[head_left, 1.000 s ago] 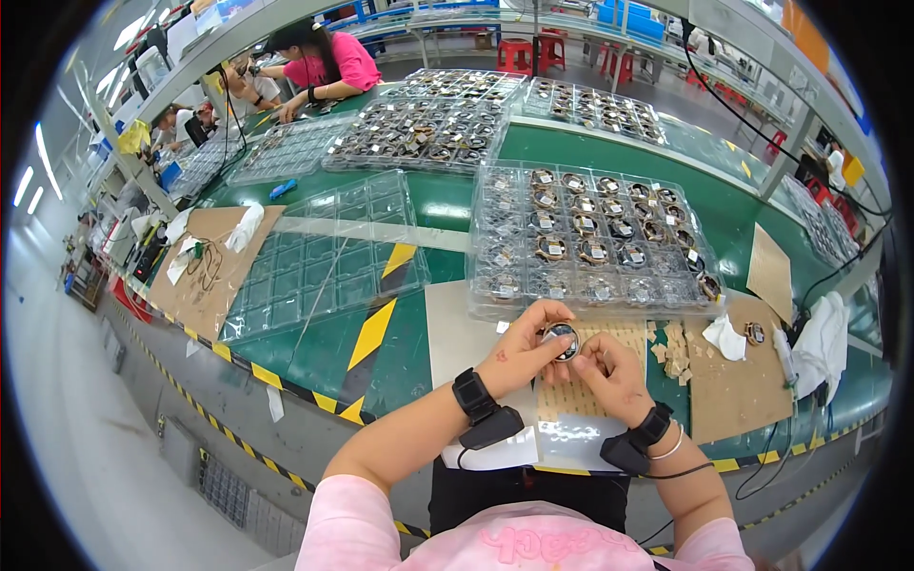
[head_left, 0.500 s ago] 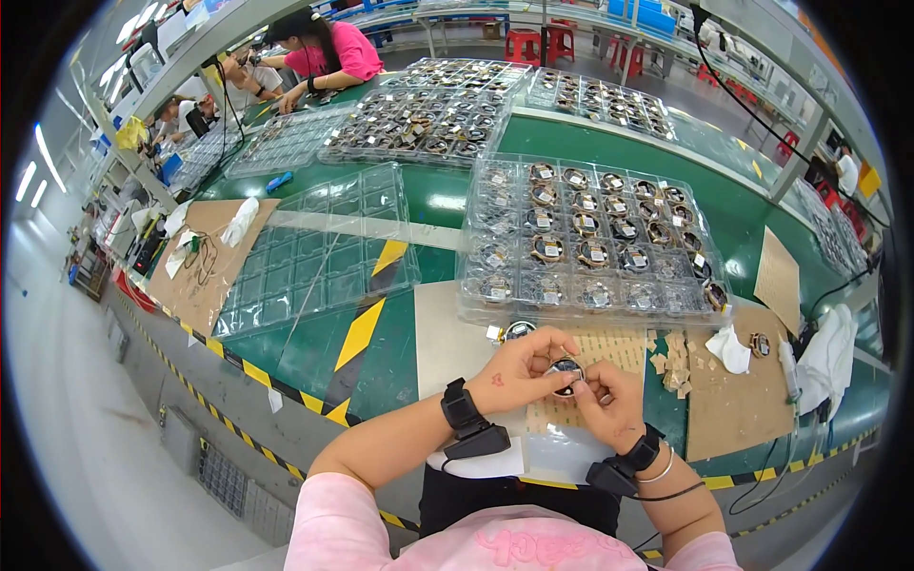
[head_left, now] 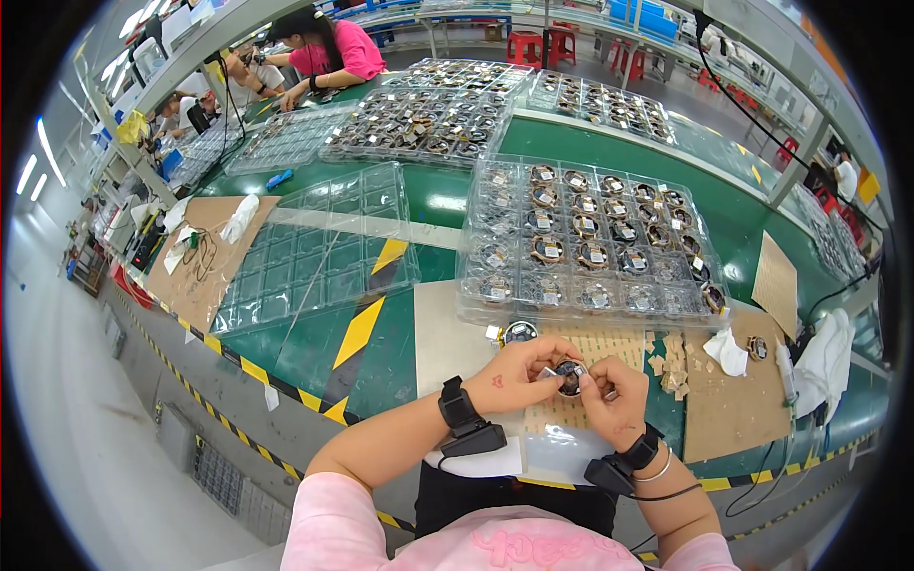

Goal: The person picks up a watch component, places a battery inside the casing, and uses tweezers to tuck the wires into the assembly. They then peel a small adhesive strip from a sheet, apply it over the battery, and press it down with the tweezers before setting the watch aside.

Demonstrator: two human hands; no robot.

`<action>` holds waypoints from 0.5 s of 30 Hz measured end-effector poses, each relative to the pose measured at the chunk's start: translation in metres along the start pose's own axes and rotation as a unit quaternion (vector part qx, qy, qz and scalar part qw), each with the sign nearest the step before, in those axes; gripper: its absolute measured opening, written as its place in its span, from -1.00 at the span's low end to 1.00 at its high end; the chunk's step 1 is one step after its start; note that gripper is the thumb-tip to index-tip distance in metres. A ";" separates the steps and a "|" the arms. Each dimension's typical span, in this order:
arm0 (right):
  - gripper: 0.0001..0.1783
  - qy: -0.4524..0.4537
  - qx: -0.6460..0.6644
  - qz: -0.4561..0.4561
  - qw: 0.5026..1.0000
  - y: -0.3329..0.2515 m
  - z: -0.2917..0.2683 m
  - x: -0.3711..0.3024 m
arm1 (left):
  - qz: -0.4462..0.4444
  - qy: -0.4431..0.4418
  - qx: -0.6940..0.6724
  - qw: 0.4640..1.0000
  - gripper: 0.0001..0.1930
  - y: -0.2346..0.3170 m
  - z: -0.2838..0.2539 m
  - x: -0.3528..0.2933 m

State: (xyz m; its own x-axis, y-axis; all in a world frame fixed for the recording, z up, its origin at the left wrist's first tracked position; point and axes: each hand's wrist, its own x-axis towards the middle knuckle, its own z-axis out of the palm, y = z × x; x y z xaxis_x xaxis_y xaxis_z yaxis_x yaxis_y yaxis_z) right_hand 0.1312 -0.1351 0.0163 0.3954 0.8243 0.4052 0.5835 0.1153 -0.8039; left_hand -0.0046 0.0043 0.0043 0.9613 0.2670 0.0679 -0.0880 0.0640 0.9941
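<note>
Having come bodyward, the left hand (head_left: 522, 373) is grasping a round part (head_left: 570, 379), the right hand (head_left: 617, 395) pinching its rim; a slackening pinch could drop it.

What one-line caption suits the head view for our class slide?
Both hands hold a round part near a clear tray of similar parts.

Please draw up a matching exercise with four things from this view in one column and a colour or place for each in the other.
Column one:
1. Round part
2. Stools
3. Wrist straps
4. Tabletop

Column two:
A. Black
B. Green
C. In the left hand, with the right hand at its edge
D. Red

Pairs: 1-C, 2-D, 3-A, 4-B
</note>
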 end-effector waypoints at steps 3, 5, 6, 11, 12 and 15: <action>-0.85 0.003 -0.011 0.010 1.000 0.002 -0.001 0.000 | 0.003 -0.006 0.001 1.000 -0.64 0.000 -0.001 0.000; -0.85 0.002 -0.013 0.008 1.000 0.002 -0.001 0.000 | 0.012 -0.013 -0.006 1.000 -0.64 -0.002 -0.001 0.001; -0.85 0.000 -0.014 0.006 1.000 0.002 -0.001 0.000 | 0.012 -0.013 -0.007 1.000 -0.64 -0.003 -0.001 0.001; -0.86 0.004 -0.005 -0.002 1.000 0.000 0.000 -0.001 | 0.006 -0.018 -0.003 1.000 -0.64 -0.006 -0.002 0.001; -0.86 0.004 -0.006 -0.001 1.000 0.000 0.000 -0.001 | 0.005 -0.020 -0.004 1.000 -0.64 -0.006 -0.001 0.001; -0.84 0.004 -0.018 0.006 1.000 0.002 0.000 -0.001 | 0.001 -0.024 -0.008 1.000 -0.64 -0.005 -0.001 0.001</action>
State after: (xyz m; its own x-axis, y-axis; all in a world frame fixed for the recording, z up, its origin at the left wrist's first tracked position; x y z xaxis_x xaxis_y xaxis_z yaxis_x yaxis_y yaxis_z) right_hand 0.1322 -0.1361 0.0144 0.4076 0.8212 0.3993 0.6034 0.0860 -0.7928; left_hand -0.0033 0.0057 -0.0008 0.9724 0.2209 0.0745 -0.0941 0.0795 0.9924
